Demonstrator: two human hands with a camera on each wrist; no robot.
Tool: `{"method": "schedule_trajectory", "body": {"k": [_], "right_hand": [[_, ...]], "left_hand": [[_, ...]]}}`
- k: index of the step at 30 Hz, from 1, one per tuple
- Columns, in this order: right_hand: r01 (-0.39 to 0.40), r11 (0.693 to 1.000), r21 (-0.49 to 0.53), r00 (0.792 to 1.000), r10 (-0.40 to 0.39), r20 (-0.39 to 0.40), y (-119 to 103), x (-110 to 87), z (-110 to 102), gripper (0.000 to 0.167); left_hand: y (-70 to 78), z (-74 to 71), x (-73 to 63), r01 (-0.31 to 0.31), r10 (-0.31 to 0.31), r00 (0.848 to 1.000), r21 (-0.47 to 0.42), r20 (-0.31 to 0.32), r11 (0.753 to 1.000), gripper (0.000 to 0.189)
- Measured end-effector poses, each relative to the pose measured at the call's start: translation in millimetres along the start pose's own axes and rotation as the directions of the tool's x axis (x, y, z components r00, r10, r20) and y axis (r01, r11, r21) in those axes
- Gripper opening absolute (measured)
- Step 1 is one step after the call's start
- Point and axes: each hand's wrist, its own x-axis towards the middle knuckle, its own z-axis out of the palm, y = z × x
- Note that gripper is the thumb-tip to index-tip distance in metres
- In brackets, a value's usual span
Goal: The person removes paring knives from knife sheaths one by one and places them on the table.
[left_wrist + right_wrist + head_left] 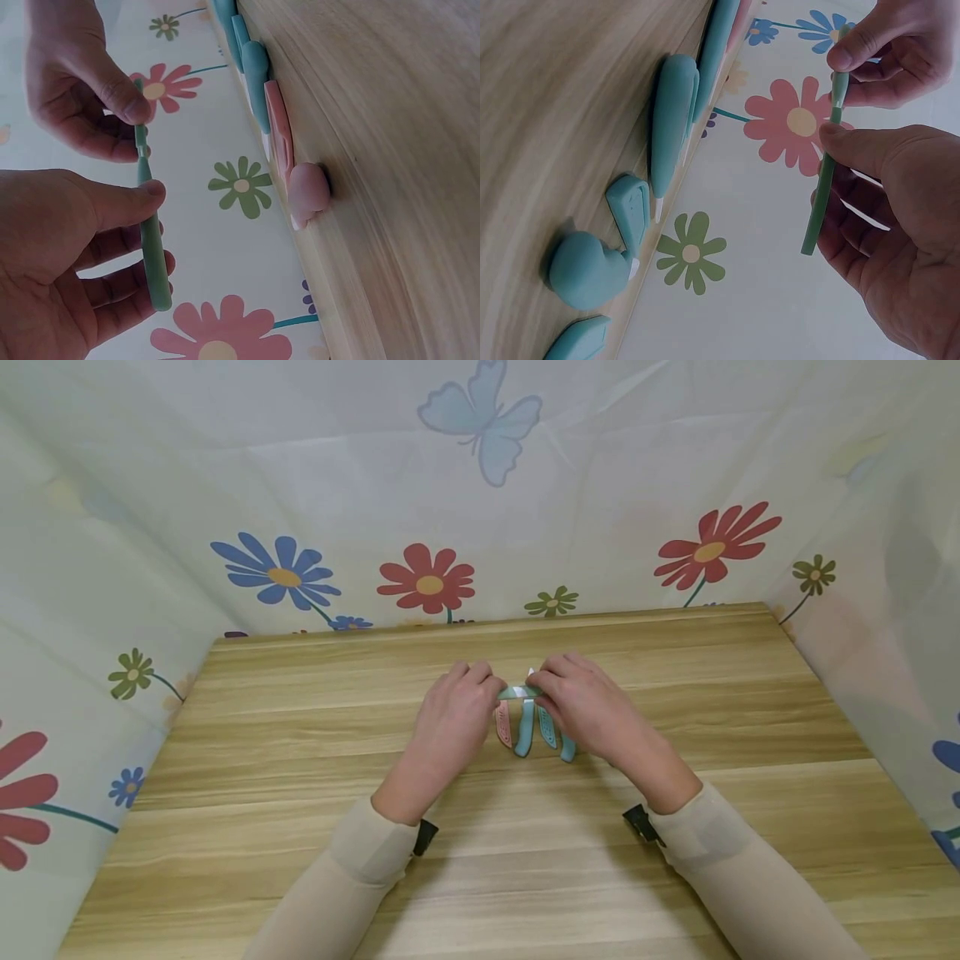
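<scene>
Over the far middle of the table, both hands hold one slim green knife with a sheath. My left hand (460,710) grips the thicker, rounded handle (154,262), thumb on one side and fingers on the other. The flat, narrow green sheath (823,195) is pinched between the thumb and fingers of my right hand (592,706). Between the hands, a pale whitish stretch (520,692) shows in the head view. Below them lie a blue-handled knife (525,731), a pink sheath (503,724), a teal sheath (548,727) and another blue handle (568,749), partly hidden by my right hand.
A pink handle (309,187) with a rounded end lies on the wood-grain table (300,760). White curtains (600,510) printed with flowers and a butterfly rise along the table's back edge and both sides. Black straps (425,837) sit at the wrists.
</scene>
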Motion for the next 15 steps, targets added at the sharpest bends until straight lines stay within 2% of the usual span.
{"method": "schedule_trajectory", "body": {"k": [15], "right_hand": [[0.000, 1.000, 0.008, 1.000, 0.000, -0.013, 0.3, -0.3, -0.7, 0.023]], "left_hand": [[0.2, -1.6, -0.1, -0.007, 0.007, 1.000, -0.003, -0.008, 1.000, 0.011]]}}
